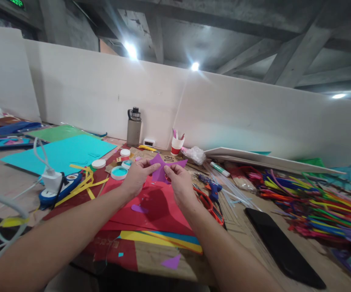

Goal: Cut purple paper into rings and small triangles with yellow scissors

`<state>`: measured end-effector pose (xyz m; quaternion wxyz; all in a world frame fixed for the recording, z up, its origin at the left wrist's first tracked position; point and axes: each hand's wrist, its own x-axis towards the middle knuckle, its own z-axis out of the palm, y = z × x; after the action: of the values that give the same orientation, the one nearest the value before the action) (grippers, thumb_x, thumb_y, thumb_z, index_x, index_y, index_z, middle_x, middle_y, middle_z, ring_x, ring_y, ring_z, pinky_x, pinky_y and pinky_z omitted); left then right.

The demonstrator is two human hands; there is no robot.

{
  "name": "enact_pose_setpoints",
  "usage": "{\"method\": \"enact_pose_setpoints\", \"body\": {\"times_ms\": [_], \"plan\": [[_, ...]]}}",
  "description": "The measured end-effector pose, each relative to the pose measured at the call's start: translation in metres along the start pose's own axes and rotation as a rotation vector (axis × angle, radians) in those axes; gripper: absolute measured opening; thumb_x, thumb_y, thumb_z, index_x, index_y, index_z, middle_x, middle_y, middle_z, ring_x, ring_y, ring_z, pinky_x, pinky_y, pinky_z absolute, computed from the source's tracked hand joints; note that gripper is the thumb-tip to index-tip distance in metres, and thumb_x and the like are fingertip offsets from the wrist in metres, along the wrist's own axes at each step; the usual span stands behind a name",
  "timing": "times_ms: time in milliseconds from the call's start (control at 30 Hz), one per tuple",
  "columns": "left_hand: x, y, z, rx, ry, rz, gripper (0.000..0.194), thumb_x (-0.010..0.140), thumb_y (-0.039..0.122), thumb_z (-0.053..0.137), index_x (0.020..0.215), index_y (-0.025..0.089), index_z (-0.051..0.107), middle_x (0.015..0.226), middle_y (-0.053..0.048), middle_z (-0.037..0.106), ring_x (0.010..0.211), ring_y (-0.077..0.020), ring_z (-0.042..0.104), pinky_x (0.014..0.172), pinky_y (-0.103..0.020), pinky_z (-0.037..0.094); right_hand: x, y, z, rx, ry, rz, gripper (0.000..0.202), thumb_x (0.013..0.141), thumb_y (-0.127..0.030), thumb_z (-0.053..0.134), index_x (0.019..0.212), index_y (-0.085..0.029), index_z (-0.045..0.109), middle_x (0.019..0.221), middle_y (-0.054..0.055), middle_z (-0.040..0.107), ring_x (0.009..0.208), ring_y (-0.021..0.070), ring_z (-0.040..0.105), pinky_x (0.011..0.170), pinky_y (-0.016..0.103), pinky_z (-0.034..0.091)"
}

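A purple piece of paper with pointed corners is held up between my two hands over the red sheets. My left hand pinches its left side with thumb and fingers. On the right side, my right hand grips the same paper, thumb on top. Beneath lie red paper sheets, with a small purple scrap on them. Orange-handled scissors lie beside my right wrist. Close to my left hand stand small open tubs with turquoise contents.
A glue gun, a black phone and many coloured pipe cleaners lie to the right. On the left are turquoise sheets and a blue power strip with cables. A bottle and pen cup stand by the white partition.
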<state>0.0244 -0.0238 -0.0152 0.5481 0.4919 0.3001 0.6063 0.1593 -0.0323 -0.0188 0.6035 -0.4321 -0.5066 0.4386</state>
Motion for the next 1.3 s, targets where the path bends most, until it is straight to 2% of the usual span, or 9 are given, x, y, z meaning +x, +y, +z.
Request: {"method": "enact_pose_setpoints", "body": {"times_ms": [267, 500, 700, 900, 1300], "plan": [[0.0026, 0.0036, 0.0041, -0.194, 0.045, -0.102, 0.026, 0.06, 0.025, 0.082, 0.081, 0.013, 0.07, 0.077, -0.004, 0.071, 0.066, -0.0137, 0.065, 0.069, -0.028, 0.052, 0.0022, 0.0033, 0.0011, 0.129, -0.066, -0.041, 0.029, 0.073, -0.047, 0.064, 0.065, -0.02, 0.057, 0.06, -0.004, 0.052, 0.057, 0.0114, 0.044, 0.058, 0.026, 0.034], [0.0041, 0.0039, 0.004, -0.231, 0.057, -0.118, 0.023, 0.062, 0.02, 0.081, 0.081, 0.013, 0.07, 0.077, -0.004, 0.072, 0.065, -0.0131, 0.065, 0.068, -0.026, 0.052, 0.0053, 0.0087, 0.0008, 0.194, -0.073, -0.041, 0.03, 0.073, -0.047, 0.066, 0.065, -0.02, 0.056, 0.061, -0.003, 0.052, 0.057, 0.0116, 0.044, 0.058, 0.026, 0.035], [0.0013, 0.0039, 0.0044, -0.177, -0.005, -0.081, 0.026, 0.063, 0.026, 0.081, 0.083, 0.013, 0.071, 0.079, -0.006, 0.074, 0.069, -0.0172, 0.068, 0.071, -0.031, 0.054, 0.0023, 0.0039, 0.0018, 0.12, -0.044, -0.025, 0.028, 0.071, -0.045, 0.068, 0.067, -0.019, 0.058, 0.059, -0.004, 0.051, 0.057, 0.011, 0.044, 0.058, 0.025, 0.035], [0.0008, 0.0003, 0.002, -0.128, -0.009, -0.044, 0.023, 0.064, 0.029, 0.081, 0.079, 0.014, 0.071, 0.076, -0.004, 0.073, 0.065, -0.0145, 0.066, 0.068, -0.029, 0.053, -0.0001, 0.0014, 0.0012, 0.008, -0.006, -0.015, 0.025, 0.071, -0.042, 0.067, 0.068, -0.018, 0.057, 0.06, -0.004, 0.052, 0.056, 0.0107, 0.042, 0.057, 0.026, 0.034], [-0.0017, 0.0011, 0.0039, -0.116, -0.008, -0.042, 0.023, 0.065, 0.03, 0.08, 0.08, 0.014, 0.071, 0.076, -0.003, 0.072, 0.064, -0.0125, 0.064, 0.067, -0.025, 0.051, 0.0023, 0.0068, 0.0003, -0.054, 0.006, -0.021, 0.028, 0.072, -0.043, 0.063, 0.071, -0.016, 0.057, 0.062, -0.004, 0.052, 0.056, 0.01, 0.042, 0.055, 0.025, 0.034]]}}
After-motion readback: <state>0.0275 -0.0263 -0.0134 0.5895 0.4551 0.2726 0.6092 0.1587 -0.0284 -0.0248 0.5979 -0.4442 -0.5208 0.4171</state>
